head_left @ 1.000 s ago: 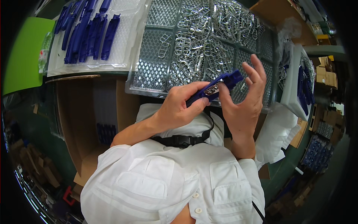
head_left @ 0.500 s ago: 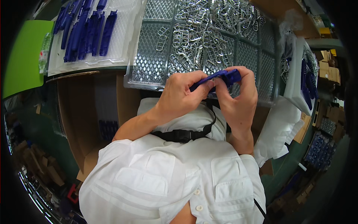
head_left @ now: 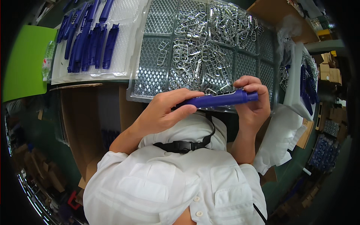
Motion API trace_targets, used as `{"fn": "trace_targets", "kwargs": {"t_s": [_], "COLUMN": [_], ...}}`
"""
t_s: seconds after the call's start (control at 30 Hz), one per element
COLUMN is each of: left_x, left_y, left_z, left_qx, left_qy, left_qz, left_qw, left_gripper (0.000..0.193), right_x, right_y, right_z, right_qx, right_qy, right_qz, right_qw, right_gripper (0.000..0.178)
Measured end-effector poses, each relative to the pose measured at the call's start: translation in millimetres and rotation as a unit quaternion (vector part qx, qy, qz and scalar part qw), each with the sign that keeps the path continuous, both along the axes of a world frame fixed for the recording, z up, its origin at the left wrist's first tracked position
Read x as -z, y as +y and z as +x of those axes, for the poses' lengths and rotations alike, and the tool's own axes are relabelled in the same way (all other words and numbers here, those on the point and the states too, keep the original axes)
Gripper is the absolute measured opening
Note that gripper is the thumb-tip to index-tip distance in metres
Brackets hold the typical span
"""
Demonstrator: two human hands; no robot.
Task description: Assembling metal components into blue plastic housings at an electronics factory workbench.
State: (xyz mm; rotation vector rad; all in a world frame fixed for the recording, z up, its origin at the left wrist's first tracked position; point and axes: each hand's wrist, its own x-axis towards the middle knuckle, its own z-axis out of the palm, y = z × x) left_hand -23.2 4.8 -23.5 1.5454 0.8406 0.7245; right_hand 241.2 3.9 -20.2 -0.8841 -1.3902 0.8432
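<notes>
A long, dark blue plastic handle-like part (head_left: 217, 99) lies nearly level between my hands, in front of the tray's near edge. My left hand (head_left: 165, 108) is closed on its left end, thumb along the near side and fingers over the far side. At the narrower right end, my right hand (head_left: 255, 99) grips it with bent fingers; part of its thumb is hidden behind the part. A thin silvery edge shows along the part's far side. Just beyond my hands, many slotted metal pieces (head_left: 197, 56) lie heaped in a clear compartmented tray (head_left: 150, 80).
Several more blue parts (head_left: 90, 45) lie on a white textured tray (head_left: 123, 63) at the far left. A green board (head_left: 24, 63) and a plastic bottle (head_left: 47, 62) stand beside it. Below is an open cardboard box (head_left: 77, 120). More blue parts (head_left: 307, 84) lie at the right.
The blue part has turned from a tilted pose to nearly level, its long smooth side now showing. My hands have moved apart towards its two ends.
</notes>
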Motion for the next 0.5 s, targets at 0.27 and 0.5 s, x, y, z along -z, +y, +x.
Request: {"fn": "trace_targets", "kwargs": {"t_s": [0.27, 0.5], "left_x": [-11, -15], "left_y": [3, 16], "left_z": [3, 10], "left_qx": [-0.091, -0.081], "left_qy": [-0.019, 0.024], "left_qz": [0.161, 0.182], "left_qw": [0.982, 0.980], "left_gripper": [0.047, 0.048], "right_x": [6, 13], "right_y": [-2, 3], "right_z": [8, 20], "right_qx": [0.070, 0.073], "right_qy": [-0.131, -0.136], "right_qz": [0.048, 0.026], "right_qw": [0.988, 0.988], "right_gripper": [0.043, 0.040]}}
